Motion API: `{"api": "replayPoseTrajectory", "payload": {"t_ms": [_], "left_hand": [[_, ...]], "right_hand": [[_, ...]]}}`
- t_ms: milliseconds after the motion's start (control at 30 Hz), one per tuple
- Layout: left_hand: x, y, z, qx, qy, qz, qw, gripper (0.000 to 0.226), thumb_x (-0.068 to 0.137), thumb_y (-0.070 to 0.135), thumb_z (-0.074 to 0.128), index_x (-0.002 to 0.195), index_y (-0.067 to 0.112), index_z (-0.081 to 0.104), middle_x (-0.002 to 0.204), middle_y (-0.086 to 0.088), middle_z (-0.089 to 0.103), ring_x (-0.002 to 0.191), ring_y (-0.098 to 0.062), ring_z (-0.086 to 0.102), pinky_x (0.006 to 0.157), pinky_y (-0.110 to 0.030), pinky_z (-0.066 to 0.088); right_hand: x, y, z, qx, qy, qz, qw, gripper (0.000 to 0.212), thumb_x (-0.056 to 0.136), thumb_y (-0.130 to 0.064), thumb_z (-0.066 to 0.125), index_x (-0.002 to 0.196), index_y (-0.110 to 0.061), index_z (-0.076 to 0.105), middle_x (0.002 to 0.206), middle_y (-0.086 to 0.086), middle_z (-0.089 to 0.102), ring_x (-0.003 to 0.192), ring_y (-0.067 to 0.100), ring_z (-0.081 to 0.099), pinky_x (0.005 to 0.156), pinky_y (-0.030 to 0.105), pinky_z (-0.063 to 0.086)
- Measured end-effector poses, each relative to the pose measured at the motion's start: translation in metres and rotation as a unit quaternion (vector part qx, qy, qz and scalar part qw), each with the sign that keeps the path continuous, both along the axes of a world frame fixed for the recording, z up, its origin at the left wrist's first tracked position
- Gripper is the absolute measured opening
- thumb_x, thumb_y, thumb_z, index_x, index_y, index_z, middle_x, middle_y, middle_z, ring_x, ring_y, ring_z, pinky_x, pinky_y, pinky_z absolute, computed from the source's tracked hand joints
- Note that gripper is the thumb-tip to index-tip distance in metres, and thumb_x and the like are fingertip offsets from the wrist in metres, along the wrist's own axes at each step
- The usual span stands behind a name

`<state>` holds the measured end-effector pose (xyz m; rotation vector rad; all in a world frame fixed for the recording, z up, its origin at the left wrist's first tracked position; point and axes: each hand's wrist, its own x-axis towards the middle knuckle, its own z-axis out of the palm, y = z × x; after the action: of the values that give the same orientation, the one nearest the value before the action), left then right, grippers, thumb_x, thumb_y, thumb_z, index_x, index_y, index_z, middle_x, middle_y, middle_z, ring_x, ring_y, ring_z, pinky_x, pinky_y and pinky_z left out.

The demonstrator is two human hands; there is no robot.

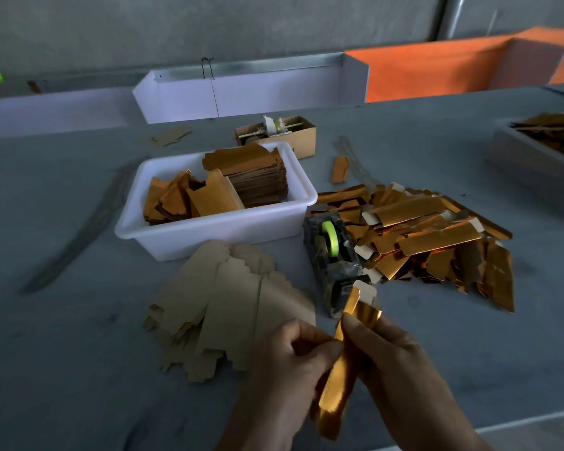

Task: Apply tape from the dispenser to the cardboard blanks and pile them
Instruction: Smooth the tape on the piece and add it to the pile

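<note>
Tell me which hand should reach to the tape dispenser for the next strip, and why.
Right, probably. The right hand sits nearer the dark tape dispenser with the green roll, just ahead of it. The left hand lies farther away and also pinches the folded gold cardboard blank, so it could keep holding it.

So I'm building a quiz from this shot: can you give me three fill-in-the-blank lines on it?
1. Both hands hold one folded ____ blank.
2. The tape roll in the dispenser is ____.
3. The white tub sits ____ of the dispenser.
Missing: gold; green; left
</note>
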<state>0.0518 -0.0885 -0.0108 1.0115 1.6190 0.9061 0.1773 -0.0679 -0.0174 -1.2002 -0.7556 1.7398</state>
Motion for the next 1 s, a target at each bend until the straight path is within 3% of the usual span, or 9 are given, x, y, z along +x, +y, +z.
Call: {"api": "replayPoseTrajectory", "payload": {"t_ms": [133, 200, 333, 400, 467, 633, 733, 867, 1000], "left_hand": [[-0.002, 0.002, -0.002, -0.011, 0.007, -0.022, 1.0, 0.011, 0.086, 0.027, 0.068, 0.075, 0.024, 0.069, 0.058, 0.014, 0.065, 0.053, 0.005, 0.06, 0.047, -0.01, 0.04], [0.0, 0.003, -0.002, -0.003, -0.014, 0.002, 1.0, 0.012, 0.086, 0.026, 0.068, 0.074, 0.026, 0.071, 0.063, 0.009, 0.069, 0.059, -0.002, 0.065, 0.052, -0.015, 0.046], [-0.009, 0.01, 0.0, 0.048, -0.029, 0.084, 0.995, 0.018, 0.084, 0.023, 0.068, 0.075, 0.038, 0.07, 0.068, 0.004, 0.07, 0.075, -0.02, 0.068, 0.068, -0.039, 0.055], [-0.016, 0.014, 0.004, 0.069, -0.056, 0.1, 0.991, 0.015, 0.086, 0.018, 0.067, 0.074, 0.026, 0.071, 0.062, 0.004, 0.068, 0.064, -0.014, 0.066, 0.055, -0.028, 0.051], [-0.02, 0.017, 0.007, 0.061, -0.106, 0.102, 0.987, 0.017, 0.088, 0.011, 0.065, 0.072, 0.015, 0.068, 0.055, 0.002, 0.064, 0.046, -0.008, 0.059, 0.04, -0.017, 0.042], [-0.018, 0.025, 0.003, 0.022, -0.159, 0.082, 0.984, 0.021, 0.086, 0.019, 0.066, 0.066, 0.023, 0.07, 0.06, 0.0, 0.065, 0.054, -0.012, 0.058, 0.049, -0.026, 0.044], [-0.01, 0.029, 0.002, 0.013, -0.164, 0.071, 0.984, 0.022, 0.086, 0.021, 0.067, 0.064, 0.023, 0.07, 0.053, 0.006, 0.061, 0.042, -0.003, 0.053, 0.039, -0.016, 0.038], [0.002, 0.036, 0.0, 0.02, -0.153, 0.076, 0.985, 0.014, 0.086, 0.026, 0.067, 0.074, 0.021, 0.07, 0.061, 0.008, 0.068, 0.058, -0.006, 0.062, 0.053, -0.023, 0.045], [0.011, 0.041, 0.001, 0.031, -0.164, 0.064, 0.984, 0.01, 0.09, 0.022, 0.064, 0.081, 0.017, 0.066, 0.054, 0.01, 0.064, 0.048, 0.001, 0.059, 0.044, -0.016, 0.043]], "right_hand": [[-0.003, 0.0, 0.001, 0.028, -0.052, 0.011, 0.998, 0.018, 0.074, -0.019, 0.062, 0.079, -0.002, 0.063, 0.057, 0.005, 0.054, 0.054, 0.014, 0.055, 0.056, 0.026, 0.049], [-0.002, 0.004, 0.003, 0.074, -0.151, 0.013, 0.986, 0.012, 0.083, -0.019, 0.062, 0.076, -0.01, 0.065, 0.056, 0.0, 0.058, 0.054, 0.01, 0.057, 0.06, 0.028, 0.051], [0.012, 0.026, 0.017, 0.236, -0.356, -0.067, 0.902, 0.008, 0.085, -0.031, 0.059, 0.078, -0.031, 0.063, 0.075, -0.007, 0.064, 0.066, 0.006, 0.057, 0.057, 0.021, 0.041], [0.02, 0.043, 0.022, 0.258, -0.38, -0.076, 0.885, 0.009, 0.088, -0.029, 0.058, 0.081, -0.031, 0.063, 0.083, -0.005, 0.062, 0.063, 0.004, 0.051, 0.054, 0.019, 0.034], [0.022, 0.057, 0.023, 0.252, -0.415, -0.032, 0.874, 0.01, 0.09, -0.026, 0.058, 0.083, -0.027, 0.065, 0.075, -0.005, 0.061, 0.058, 0.003, 0.049, 0.051, 0.017, 0.033], [0.01, 0.071, 0.018, 0.183, -0.393, 0.049, 0.9, 0.012, 0.089, -0.029, 0.06, 0.079, -0.024, 0.064, 0.074, 0.0, 0.062, 0.071, 0.013, 0.059, 0.061, 0.023, 0.045], [0.007, 0.071, 0.016, 0.176, -0.393, 0.034, 0.902, 0.02, 0.087, -0.026, 0.063, 0.068, -0.028, 0.058, 0.074, 0.0, 0.063, 0.071, 0.011, 0.059, 0.062, 0.022, 0.046], [0.005, 0.068, 0.016, 0.158, -0.398, 0.041, 0.903, 0.02, 0.087, -0.022, 0.062, 0.068, -0.026, 0.058, 0.074, 0.0, 0.064, 0.072, 0.011, 0.06, 0.062, 0.023, 0.047], [0.004, 0.072, 0.015, 0.135, -0.379, 0.036, 0.915, 0.022, 0.091, -0.015, 0.056, 0.07, -0.02, 0.062, 0.071, 0.004, 0.063, 0.069, 0.015, 0.06, 0.058, 0.024, 0.042]]}}
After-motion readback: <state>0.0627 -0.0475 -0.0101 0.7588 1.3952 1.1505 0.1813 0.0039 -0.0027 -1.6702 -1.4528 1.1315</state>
